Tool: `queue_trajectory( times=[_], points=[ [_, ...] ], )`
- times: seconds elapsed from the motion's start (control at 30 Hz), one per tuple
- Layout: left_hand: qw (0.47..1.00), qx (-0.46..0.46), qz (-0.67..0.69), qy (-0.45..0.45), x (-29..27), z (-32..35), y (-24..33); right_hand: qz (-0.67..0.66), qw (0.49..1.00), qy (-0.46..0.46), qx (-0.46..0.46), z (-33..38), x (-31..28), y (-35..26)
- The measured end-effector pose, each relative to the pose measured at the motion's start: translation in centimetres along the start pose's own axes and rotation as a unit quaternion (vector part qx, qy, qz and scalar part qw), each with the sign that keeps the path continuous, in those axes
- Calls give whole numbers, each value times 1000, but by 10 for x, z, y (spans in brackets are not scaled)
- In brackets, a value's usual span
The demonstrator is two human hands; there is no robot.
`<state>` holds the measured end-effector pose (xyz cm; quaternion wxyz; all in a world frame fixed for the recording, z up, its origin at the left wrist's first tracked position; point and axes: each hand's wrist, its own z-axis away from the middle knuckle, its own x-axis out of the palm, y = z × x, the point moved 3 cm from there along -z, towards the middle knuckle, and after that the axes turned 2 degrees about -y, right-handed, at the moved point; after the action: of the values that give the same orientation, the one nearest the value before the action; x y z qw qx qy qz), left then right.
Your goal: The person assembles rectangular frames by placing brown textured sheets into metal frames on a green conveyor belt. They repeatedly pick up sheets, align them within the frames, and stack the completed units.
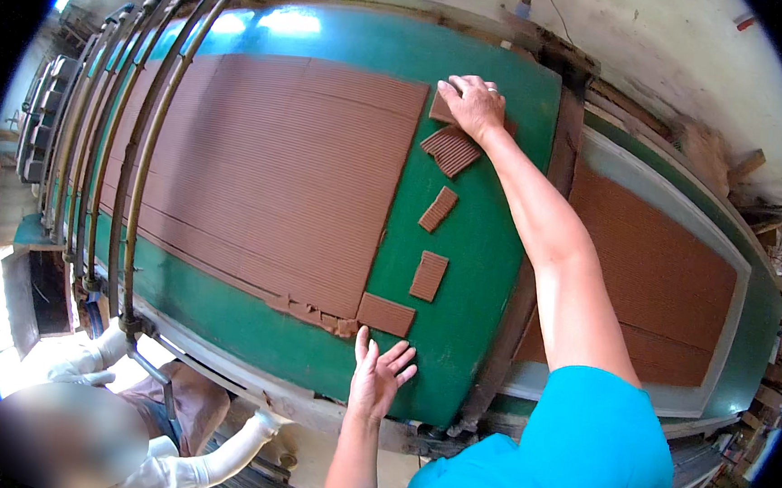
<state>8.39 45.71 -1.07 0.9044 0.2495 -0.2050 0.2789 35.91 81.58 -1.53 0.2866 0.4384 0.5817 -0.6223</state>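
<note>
Across a green belt [490,251] lies a wide brown ribbed sheet [269,172], which looks like soft clay. Several loose ribbed pieces lie off its right edge. At the far end, my right hand [475,105] is closed over one brown ribbed piece [441,111]; part of it is hidden under my fingers. A torn ribbed piece [452,151] sits just nearer to me. Two smaller pieces [438,208] [429,276] follow down the belt. My left hand [377,377] is open, palm up and fingers spread, beside a rectangular ribbed piece [386,314] at the sheet's near corner.
Metal bars [175,93] cross above the sheet on the left. Crumbled scraps [318,319] line the sheet's near edge. Right of a dark crossbar [557,138] is another brown sheet [652,271] within a pale frame. A person in white sleeves [203,471] is at the lower left.
</note>
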Motion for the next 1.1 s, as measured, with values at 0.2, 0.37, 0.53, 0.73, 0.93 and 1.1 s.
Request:
queue_trajectory(
  times=[0.2, 0.37, 0.53, 0.73, 0.93, 1.1],
  points=[
    [999, -24, 11, 21, 14, 3, -19, 118, 955, -78, -260, 287, 30, -56],
    [1000, -11, 11, 2, -11, 24, -49, -173, 957, -167, -160, 414, -6, -87],
    [986, 124, -84, 67, -64, 175, -58, -334, 857, -267, -288, 487, -75, -150],
    [826, 394, -294, 275, -151, 312, -77, -417, 740, -223, -479, 602, -50, -226],
    [648, 150, -656, 357, -279, 272, -130, -229, 816, -358, -392, 620, -13, -148],
    [816, 296, -477, 140, -214, 223, -141, -144, 932, -307, -129, 634, -59, -11]
  ],
)
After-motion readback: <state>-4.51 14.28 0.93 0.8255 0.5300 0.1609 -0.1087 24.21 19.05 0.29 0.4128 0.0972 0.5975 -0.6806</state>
